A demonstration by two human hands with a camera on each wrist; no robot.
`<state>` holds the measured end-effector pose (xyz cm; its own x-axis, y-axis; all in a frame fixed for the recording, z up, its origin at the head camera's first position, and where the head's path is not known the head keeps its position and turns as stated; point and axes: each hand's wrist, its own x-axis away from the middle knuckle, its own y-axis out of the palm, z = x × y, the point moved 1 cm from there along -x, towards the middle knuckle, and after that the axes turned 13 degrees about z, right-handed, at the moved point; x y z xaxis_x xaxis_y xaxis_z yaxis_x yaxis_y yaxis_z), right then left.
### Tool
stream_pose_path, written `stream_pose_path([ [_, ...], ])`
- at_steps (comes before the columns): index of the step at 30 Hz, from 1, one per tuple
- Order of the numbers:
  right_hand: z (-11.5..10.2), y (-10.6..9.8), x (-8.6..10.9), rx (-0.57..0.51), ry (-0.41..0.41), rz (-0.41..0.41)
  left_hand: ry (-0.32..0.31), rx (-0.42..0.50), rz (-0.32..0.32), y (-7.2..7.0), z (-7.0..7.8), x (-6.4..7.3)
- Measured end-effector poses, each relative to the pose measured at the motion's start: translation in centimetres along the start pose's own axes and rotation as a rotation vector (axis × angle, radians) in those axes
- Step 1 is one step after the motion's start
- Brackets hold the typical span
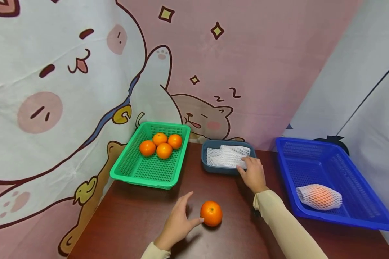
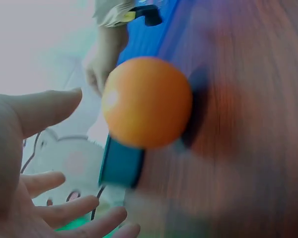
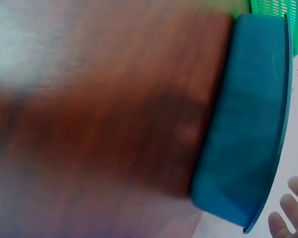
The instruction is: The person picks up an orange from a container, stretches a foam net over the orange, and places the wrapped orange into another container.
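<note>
An orange (image 1: 211, 213) stands alone on the brown table. Beside it, on its left, is my left hand (image 1: 178, 220), fingers and thumb spread apart, the thumb tip right at the fruit's side. In the left wrist view the orange (image 2: 147, 102) appears beyond the spread left hand (image 2: 54, 163). My right hand (image 1: 253, 174) reaches over the near right rim of a dark teal tray (image 1: 222, 170), its thumb and fingers apart at the white foam net sleeves (image 1: 228, 157). From the right wrist, the tray's outer wall (image 3: 246, 114) hides the sleeves, and several fingertips (image 3: 294, 191) show past its rim.
A green basket (image 1: 146, 182) with several oranges (image 1: 164, 150) stands at the back left. On the right, a blue basket (image 1: 343, 221) contains one orange in a foam net sleeve (image 1: 320, 197). A cartoon-printed cloth (image 1: 262, 72) hangs behind the table.
</note>
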<state>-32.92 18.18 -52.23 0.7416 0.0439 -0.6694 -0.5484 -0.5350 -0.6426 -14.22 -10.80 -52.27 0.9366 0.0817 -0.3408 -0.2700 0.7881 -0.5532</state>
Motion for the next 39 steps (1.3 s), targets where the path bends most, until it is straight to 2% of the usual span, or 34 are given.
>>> stream_pose_path([
  [2,0.2,-0.2,-0.6,-0.004,0.025,-0.027,-0.016,0.011,0.013,-1.0,-0.2,0.4],
  [4,0.6,-0.4,-1.4,0.001,0.067,-0.088,-0.027,0.019,0.014,-1.6,-0.4,0.8],
  [8,1.6,-0.5,-2.6,0.051,0.15,-0.251,-0.024,0.036,0.008,-2.0,-0.7,1.1],
  [10,2.0,-0.6,-2.9,0.076,0.15,-0.278,-0.024,0.052,0.007,-2.0,-0.8,1.0],
  [12,2.2,-0.7,-3.1,0.087,0.115,-0.243,-0.026,0.077,0.008,-1.8,-0.9,0.7],
  [15,1.7,-0.9,-3.1,0.058,0.033,-0.112,-0.02,0.131,0.027,-1.5,-0.9,-0.2],
  [19,-1.1,-1.8,-2.8,-0.074,-0.054,0.022,-0.025,0.218,0.062,-1.1,-0.4,-1.9],
  [23,-4.9,-2.8,-1.5,-0.218,-0.111,0.062,-0.047,0.314,0.11,-0.7,0.7,-3.9],
  [28,-8.7,-3.6,0.5,-0.336,-0.171,0.064,0.008,0.423,0.233,-0.6,2.1,-6.2],
  [30,-9.7,-3.8,1.2,-0.366,-0.192,0.058,0.029,0.446,0.253,-0.7,2.6,-6.9],
  [33,-10.6,-4.0,2.0,-0.396,-0.198,0.052,0.034,0.432,0.22,-0.9,3.1,-7.4],
  [39,-10.8,-4.5,3.2,-0.438,-0.11,0.066,0.047,0.375,0.092,-0.4,3.5,-7.8],
])
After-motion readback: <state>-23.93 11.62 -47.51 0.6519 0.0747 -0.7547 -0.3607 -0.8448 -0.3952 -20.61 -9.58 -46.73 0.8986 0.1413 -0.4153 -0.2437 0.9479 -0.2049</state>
